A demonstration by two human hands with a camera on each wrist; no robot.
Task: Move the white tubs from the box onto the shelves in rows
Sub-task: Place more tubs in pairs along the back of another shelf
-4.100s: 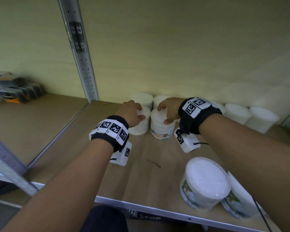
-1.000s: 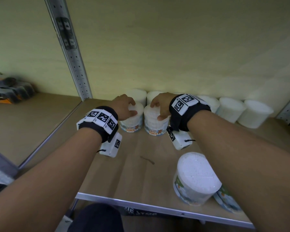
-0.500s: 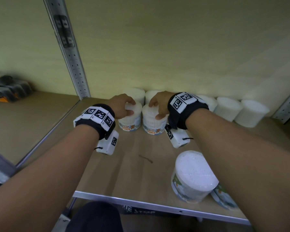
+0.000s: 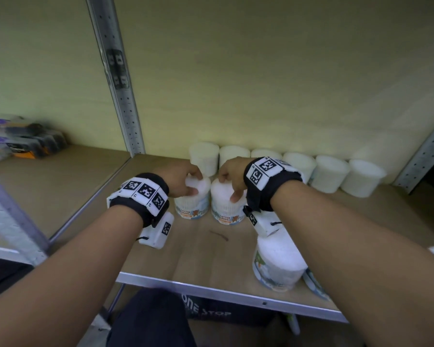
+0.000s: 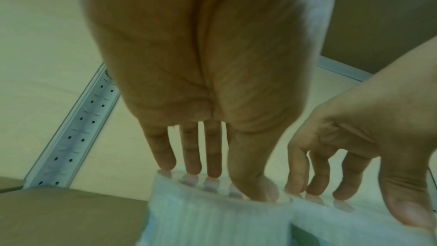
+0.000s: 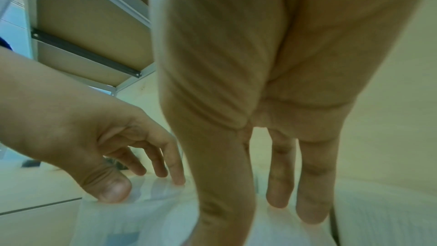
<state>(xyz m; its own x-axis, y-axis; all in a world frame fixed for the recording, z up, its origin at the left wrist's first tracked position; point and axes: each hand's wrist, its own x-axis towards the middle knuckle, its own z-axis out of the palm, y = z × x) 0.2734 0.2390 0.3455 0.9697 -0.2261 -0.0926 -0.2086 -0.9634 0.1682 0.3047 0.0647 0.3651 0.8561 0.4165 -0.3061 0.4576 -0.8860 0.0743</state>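
Two white tubs stand side by side on the wooden shelf (image 4: 206,256), their "Cotton Buds" labels facing me. My left hand (image 4: 193,182) grips the lid of the left tub (image 4: 192,205) from above, fingers on the far rim and thumb on the near rim. My right hand (image 4: 229,186) holds the right tub (image 4: 227,209) the same way. The left wrist view shows the left hand (image 5: 212,180) with fingertips on the left tub (image 5: 212,216). In the right wrist view the right hand (image 6: 272,209) is on its tub (image 6: 272,231). A row of white tubs (image 4: 331,174) lines the back wall.
One more tub (image 4: 278,264) stands near the shelf's front edge, under my right forearm, with another (image 4: 313,284) half hidden behind it. A perforated metal upright (image 4: 125,108) divides the shelves. Dark packets (image 4: 23,144) lie far left. A dark box (image 4: 206,311) sits below the shelf.
Both hands stay on the same two tubs. Since the oldest frame the left tub has turned, so its label faces front. Little differs over the last second.
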